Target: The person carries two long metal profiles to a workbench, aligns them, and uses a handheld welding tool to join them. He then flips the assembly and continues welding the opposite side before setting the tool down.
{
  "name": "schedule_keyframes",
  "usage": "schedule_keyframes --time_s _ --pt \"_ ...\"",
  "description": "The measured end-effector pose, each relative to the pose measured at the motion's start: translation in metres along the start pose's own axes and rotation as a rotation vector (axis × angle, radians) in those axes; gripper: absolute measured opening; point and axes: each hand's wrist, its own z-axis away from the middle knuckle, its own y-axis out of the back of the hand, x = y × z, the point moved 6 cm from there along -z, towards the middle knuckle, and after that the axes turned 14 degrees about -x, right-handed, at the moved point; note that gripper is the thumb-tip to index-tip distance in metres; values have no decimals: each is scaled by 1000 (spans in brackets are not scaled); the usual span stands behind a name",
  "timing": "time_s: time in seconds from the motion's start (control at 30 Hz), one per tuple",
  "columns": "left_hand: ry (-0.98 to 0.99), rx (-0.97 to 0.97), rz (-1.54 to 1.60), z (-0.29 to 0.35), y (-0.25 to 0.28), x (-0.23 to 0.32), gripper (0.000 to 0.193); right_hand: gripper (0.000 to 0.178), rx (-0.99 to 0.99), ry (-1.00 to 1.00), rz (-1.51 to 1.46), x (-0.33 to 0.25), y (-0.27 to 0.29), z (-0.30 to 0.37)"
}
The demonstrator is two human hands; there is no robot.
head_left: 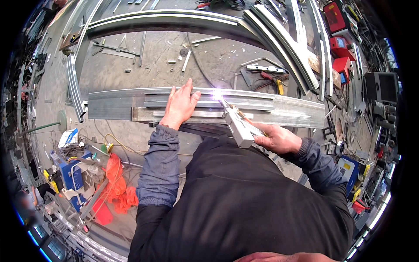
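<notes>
your right grip [279,138] was closed around the grey torch [238,126], while your left grip [180,105] lay open on the metal bars [253,106].

The bench [109,105] is a long, wide grey metal plank running left to right; long, narrow silver metal profiles [253,105] lie lengthwise on it; the grey, littered floor [157,72] on its far side carries thin silver metal strips [187,61], a small dark round disc [183,51] and, farther right, a straight silver bar [266,68].
</notes>
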Motion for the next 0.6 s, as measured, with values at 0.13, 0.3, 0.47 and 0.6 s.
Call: schedule_keyframes --time_s 0.13,0.3,0.47,0.6 --pt "3 0 -12 -1 -1 -2 71 66 9 30 0 6 -4 -2" --pt "0 14 4 0 -2 -2 70 63 -163 19 -439 -6 -2 22" --pt "-2 17 30 -1 -1 -4 67 60 -249 16 -564 -13 42 64" --pt "-11 12 42 3 1 -2 67 66 -344 43 -393 6 99 64"
